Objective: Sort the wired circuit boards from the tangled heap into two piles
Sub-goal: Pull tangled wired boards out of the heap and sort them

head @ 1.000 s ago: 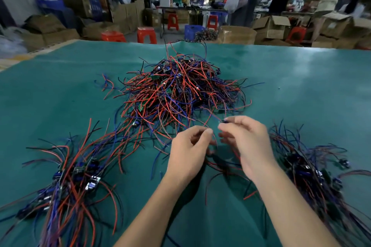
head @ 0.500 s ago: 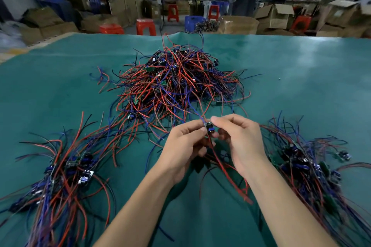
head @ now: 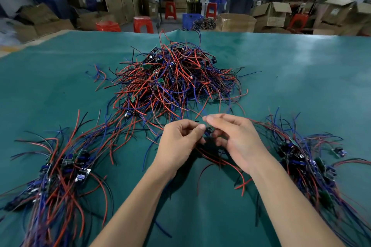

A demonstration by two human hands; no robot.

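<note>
Both hands meet over the green table (head: 301, 78), just in front of the tangled heap (head: 172, 82). The left hand (head: 178, 144) and right hand (head: 236, 140) pinch one small dark board (head: 207, 133) between fingertips, its red wires trailing below, probably to check its type (too small to read). Sorted piles wait either side: left pile (head: 60, 170), right pile (head: 305, 158).
</note>
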